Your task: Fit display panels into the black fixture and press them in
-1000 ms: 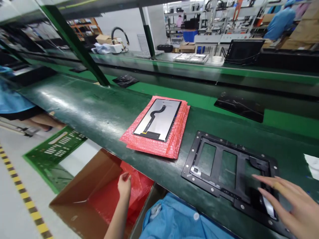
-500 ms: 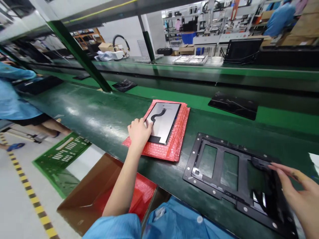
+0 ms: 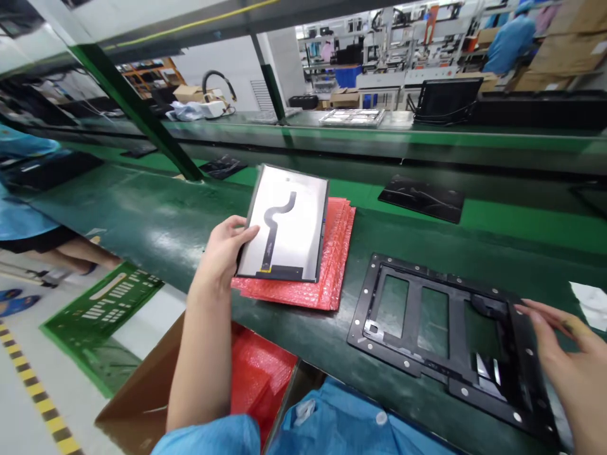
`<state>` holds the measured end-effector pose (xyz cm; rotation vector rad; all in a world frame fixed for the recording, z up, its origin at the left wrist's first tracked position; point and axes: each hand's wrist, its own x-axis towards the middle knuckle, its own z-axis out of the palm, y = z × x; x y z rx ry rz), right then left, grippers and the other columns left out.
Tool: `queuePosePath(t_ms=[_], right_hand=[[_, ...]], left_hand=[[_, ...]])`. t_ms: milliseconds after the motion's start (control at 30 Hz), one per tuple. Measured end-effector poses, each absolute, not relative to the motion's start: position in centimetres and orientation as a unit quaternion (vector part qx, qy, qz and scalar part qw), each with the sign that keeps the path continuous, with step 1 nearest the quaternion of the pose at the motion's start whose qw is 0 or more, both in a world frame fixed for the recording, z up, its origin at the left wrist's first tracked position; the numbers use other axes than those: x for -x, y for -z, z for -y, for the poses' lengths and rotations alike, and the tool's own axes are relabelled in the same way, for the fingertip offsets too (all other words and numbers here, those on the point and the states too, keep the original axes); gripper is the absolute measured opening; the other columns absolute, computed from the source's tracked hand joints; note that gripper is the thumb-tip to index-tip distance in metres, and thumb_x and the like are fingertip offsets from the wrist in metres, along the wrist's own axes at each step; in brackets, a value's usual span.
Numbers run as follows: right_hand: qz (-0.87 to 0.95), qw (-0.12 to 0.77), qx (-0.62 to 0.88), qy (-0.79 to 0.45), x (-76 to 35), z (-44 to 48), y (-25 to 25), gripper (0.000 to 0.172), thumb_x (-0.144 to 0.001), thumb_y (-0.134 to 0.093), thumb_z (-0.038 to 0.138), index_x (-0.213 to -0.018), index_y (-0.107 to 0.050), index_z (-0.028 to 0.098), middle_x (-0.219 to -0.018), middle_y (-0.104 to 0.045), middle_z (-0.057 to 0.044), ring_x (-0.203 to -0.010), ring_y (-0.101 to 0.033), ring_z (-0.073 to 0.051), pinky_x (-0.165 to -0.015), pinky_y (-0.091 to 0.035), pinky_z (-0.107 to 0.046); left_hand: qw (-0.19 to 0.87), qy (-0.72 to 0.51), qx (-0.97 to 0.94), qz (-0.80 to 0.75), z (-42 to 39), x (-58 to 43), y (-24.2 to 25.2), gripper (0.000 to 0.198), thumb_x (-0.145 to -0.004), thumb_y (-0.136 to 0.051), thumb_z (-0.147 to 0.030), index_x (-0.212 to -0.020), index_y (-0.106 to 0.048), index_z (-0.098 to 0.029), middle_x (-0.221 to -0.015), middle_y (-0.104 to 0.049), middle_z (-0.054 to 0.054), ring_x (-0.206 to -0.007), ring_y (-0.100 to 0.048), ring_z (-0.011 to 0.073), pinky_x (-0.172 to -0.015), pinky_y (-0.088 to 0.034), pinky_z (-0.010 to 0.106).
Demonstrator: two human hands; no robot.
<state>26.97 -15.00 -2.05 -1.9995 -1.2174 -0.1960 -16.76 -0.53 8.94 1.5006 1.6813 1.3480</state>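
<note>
My left hand [image 3: 222, 251] grips the left edge of a grey display panel [image 3: 287, 221] with a black flex cable on its back, and holds it tilted up above a stack of red bubble-wrap sheets [image 3: 332, 265]. My right hand [image 3: 566, 354] lies with spread fingers on the right end of a black frame fixture [image 3: 412, 316] that rests flat on the green bench [image 3: 156, 215].
A brown carton [image 3: 152, 385] with red bubble wrap stands on the floor below the bench, beside a green crate [image 3: 99, 303]. Black panels [image 3: 422, 197] lie on the green conveyor behind. A person in blue stands at the far left [image 3: 23, 208]; another works far back [image 3: 507, 38].
My left hand rose from the carton, took hold of the panel on the red sheets, and has lifted it clear. My right hand stayed at the frame's right end.
</note>
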Motion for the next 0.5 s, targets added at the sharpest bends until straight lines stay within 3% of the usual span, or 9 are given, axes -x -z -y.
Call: queuePosePath(t_ms=[67, 167, 333, 500], right_hand=[[0.486, 0.411, 0.770, 0.037, -25.1, 15.0, 1.1, 0.041, -0.085, -0.050, 0.059, -0.093, -0.073, 0.026, -0.091, -0.076, -0.005, -0.081, -0.072, -0.028, -0.075, -0.056, -0.039], [0.543, 0.446, 0.711, -0.035, -21.2, 14.8, -0.7, 0.028, -0.090, -0.054, 0.049, -0.089, -0.072, 0.027, -0.091, -0.076, -0.002, -0.085, -0.072, -0.022, -0.081, -0.055, -0.034], [0.611, 0.513, 0.603, -0.020, -16.4, 12.8, -2.9, 0.015, -0.094, -0.055, 0.026, -0.094, -0.070, 0.022, -0.090, -0.075, -0.001, -0.083, -0.071, -0.017, -0.080, -0.056, -0.029], [0.595, 0.500, 0.629, 0.015, -16.6, 12.0, -2.8, 0.012, -0.095, -0.054, 0.022, -0.097, -0.065, 0.022, -0.091, -0.073, -0.003, -0.083, -0.070, -0.016, -0.077, -0.055, -0.029]], left_hand=[[0.322, -0.526, -0.519, -0.592, 1.9, 16.1, -9.1, 0.039, -0.078, -0.075, -0.044, -0.104, -0.061, -0.019, -0.071, -0.067, -0.001, -0.055, -0.064, 0.0159, -0.053, -0.057, 0.029], [0.423, -0.565, -0.442, -0.553, 4.4, 13.5, -7.8, 0.047, -0.063, -0.082, -0.038, -0.099, -0.057, -0.022, -0.060, -0.065, -0.005, -0.044, -0.061, 0.0167, -0.043, -0.054, 0.027], [0.532, -0.527, -0.412, -0.519, 7.8, 7.9, -5.8, 0.047, -0.065, -0.083, -0.036, -0.100, -0.055, -0.023, -0.057, -0.064, -0.006, -0.039, -0.060, 0.0152, -0.039, -0.052, 0.023], [0.587, -0.489, -0.415, -0.494, 9.1, 4.6, -7.1, 0.043, -0.068, -0.085, -0.033, -0.098, -0.055, -0.023, -0.058, -0.066, -0.006, -0.039, -0.059, 0.0121, -0.040, -0.050, 0.018]])
